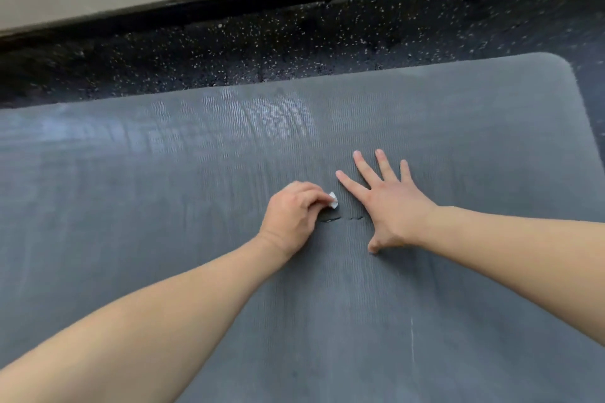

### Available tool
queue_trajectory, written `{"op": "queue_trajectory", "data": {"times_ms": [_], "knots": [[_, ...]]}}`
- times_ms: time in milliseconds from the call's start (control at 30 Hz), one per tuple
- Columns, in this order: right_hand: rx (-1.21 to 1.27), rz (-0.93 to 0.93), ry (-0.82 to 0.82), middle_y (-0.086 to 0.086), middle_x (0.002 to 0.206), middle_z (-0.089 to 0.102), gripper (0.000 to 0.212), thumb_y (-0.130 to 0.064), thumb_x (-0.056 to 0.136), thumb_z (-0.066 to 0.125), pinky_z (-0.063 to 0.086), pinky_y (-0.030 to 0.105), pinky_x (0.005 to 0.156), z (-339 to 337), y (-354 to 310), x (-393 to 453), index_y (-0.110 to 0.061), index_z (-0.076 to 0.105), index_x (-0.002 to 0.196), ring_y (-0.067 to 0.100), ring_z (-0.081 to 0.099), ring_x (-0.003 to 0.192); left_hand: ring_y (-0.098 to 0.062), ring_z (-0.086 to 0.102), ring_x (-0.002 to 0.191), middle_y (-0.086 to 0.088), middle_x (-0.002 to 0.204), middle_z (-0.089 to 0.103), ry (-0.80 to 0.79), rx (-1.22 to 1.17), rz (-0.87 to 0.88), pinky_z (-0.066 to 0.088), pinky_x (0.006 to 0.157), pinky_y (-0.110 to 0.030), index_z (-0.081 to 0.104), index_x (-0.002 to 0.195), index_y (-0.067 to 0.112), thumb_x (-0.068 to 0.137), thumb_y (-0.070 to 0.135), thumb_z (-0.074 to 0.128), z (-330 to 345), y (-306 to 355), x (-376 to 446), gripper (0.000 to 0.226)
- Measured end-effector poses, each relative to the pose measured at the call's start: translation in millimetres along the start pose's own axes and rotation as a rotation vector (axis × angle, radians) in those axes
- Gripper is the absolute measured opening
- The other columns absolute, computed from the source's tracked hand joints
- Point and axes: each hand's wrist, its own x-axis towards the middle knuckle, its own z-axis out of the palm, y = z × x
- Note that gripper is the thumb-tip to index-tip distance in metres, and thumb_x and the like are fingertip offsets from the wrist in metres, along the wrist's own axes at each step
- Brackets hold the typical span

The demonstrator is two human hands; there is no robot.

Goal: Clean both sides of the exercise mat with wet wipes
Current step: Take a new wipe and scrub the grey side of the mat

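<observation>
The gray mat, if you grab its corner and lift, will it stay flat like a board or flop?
The mat would probably flop: it looks thin and lies flush on the speckled floor. It seems soft, since small tears show beside the left hand. Its ribbed surface likely isn't slippery; the right hand presses flat on it.

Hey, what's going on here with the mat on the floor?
A person is wiping a grey exercise mat laid flat on a speckled black floor. The left hand grips a small white wipe against the mat, while the right hand rests flat with fingers spread. A shiny patch, possibly damp, shows farther back.
</observation>
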Motion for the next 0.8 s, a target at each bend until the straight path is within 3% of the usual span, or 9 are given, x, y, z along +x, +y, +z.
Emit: {"op": "queue_trajectory", "data": {"times_ms": [133, 300, 500, 667, 733, 800], "knots": [[0.030, -0.055, 0.083, 0.020, 0.168, -0.033, 0.162, -0.094, 0.058, 0.068, 0.002, 0.065, 0.128, 38.1, -48.6, -47.1, -0.009, -0.019, 0.164, 0.042, -0.027, 0.157, -0.015, 0.067, 0.087, 0.009, 0.097, 0.074, -0.032, -0.010, -0.045, 0.051, 0.082, -0.026, 0.079, 0.093, 0.023, 0.088, 0.015, 0.076, -3.9, 16.1, -31.5, 0.010], [0.029, -0.107, 0.052, 0.028, 0.167, -0.031, 0.165, -0.097, 0.055, 0.067, -0.002, 0.064, 0.128, 98.5, -97.7, -90.5, 0.000, -0.009, 0.165, 0.045, -0.031, 0.154, -0.017, 0.064, 0.089, 0.010, 0.101, 0.072, -0.243, -0.159, 0.148, 0.052, 0.082, -0.031, 0.076, 0.097, 0.023, 0.096, 0.017, 0.061, 6.2, 44.4, -145.9, 0.017], [-0.073, -0.384, 0.072, 0.030, 0.169, -0.022, 0.131, -0.082, 0.078, 0.066, 0.007, 0.067, 0.127, 144.7, -104.1, -133.7, -0.009, 0.006, 0.168, 0.049, -0.023, 0.156, -0.016, 0.062, 0.091, 0.008, 0.107, 0.069, -0.321, -0.272, 0.250, 0.052, 0.087, -0.028, 0.074, 0.100, 0.020, 0.096, 0.010, 0.066, 15.5, 62.1, -231.1, 0.014], [-0.059, -0.472, 0.105, 0.026, 0.172, -0.015, 0.132, -0.089, 0.071, 0.064, 0.009, 0.063, 0.129, 129.2, -90.2, -126.1, -0.015, 0.014, 0.169, 0.043, -0.016, 0.160, -0.018, 0.061, 0.094, 0.007, 0.107, 0.068, -0.357, -0.269, 0.294, 0.052, 0.088, -0.031, 0.074, 0.104, 0.021, 0.097, 0.012, 0.062, 10.8, 54.7, -216.1, 0.017], [-0.016, -0.435, 0.179, 0.020, 0.174, -0.015, 0.133, -0.096, 0.069, 0.056, 0.005, 0.063, 0.129, 95.2, -73.8, -100.4, -0.023, 0.010, 0.170, 0.042, -0.014, 0.161, -0.017, 0.062, 0.093, 0.005, 0.106, 0.070, -0.267, -0.264, 0.230, 0.050, 0.091, -0.025, 0.076, 0.102, 0.020, 0.093, 0.009, 0.068, -1.2, 49.1, -181.8, 0.016], [0.006, -0.225, 0.221, 0.015, 0.174, -0.020, 0.141, -0.102, 0.061, 0.055, 0.008, 0.071, 0.125, 45.4, -42.9, -58.1, -0.033, -0.004, 0.169, 0.044, -0.013, 0.160, -0.015, 0.065, 0.093, 0.006, 0.103, 0.072, -0.098, -0.202, 0.125, 0.050, 0.091, -0.023, 0.078, 0.099, 0.019, 0.088, 0.009, 0.074, -15.9, 33.2, -115.4, 0.015]]}}
